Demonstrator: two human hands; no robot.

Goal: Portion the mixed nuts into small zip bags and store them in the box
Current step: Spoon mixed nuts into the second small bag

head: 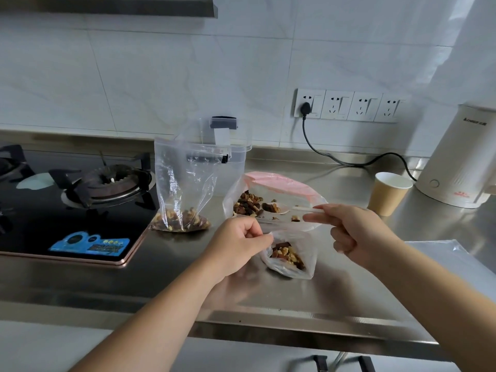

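Note:
A small clear zip bag (pixel 291 257) with mixed nuts at its bottom hangs just above the steel counter (pixel 188 285). My left hand (pixel 239 245) pinches the left end of its top strip, and my right hand (pixel 354 232) pinches the right end. Behind it lies the large open bag of mixed nuts (pixel 257 204) with a pink zip edge and a white spoon (pixel 290 209) resting inside. Another clear bag (pixel 183 183) with nuts at its bottom stands upright to the left. The clear plastic box (pixel 236 154) with a dark clip stands behind that bag, against the wall.
A black gas hob (pixel 69 200) fills the left of the counter. A paper cup (pixel 389 193) and a white electric kettle (pixel 461 157) stand at the right, with a black cord (pixel 349 161) running to the wall sockets. Spare clear bags (pixel 440 253) lie at the right edge.

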